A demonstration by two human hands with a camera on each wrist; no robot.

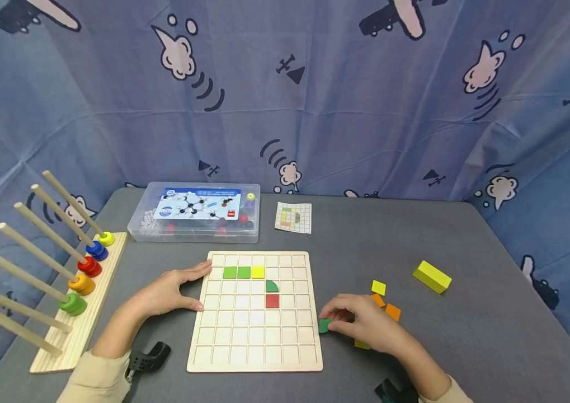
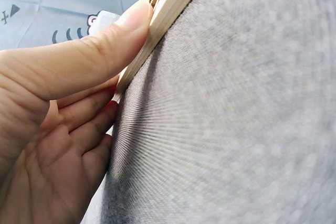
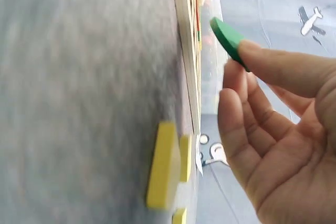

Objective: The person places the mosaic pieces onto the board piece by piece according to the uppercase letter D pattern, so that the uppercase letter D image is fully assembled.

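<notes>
A pale wooden grid board (image 1: 240,336) lies flat on the grey table. On its squares sit two green squares (image 1: 236,272), a yellow square (image 1: 257,272), a green quarter-circle piece (image 1: 271,286) and a red square (image 1: 272,301). My left hand (image 1: 174,288) touches the board's left edge with thumb and fingers spread apart along it; the left wrist view shows the thumb (image 2: 126,30) against that edge. By the board's right edge, my right hand (image 1: 362,320) pinches a green curved-edged piece (image 3: 227,38) between thumb and fingers, lifted above the table.
Yellow (image 1: 378,287) and orange pieces (image 1: 392,312) lie around the right hand, some partly covered by it. A yellow block (image 1: 432,277) lies farther right. Behind the board are a plastic case (image 1: 194,230) and a pattern card (image 1: 305,218). A peg stand (image 1: 55,350) with rings stands left.
</notes>
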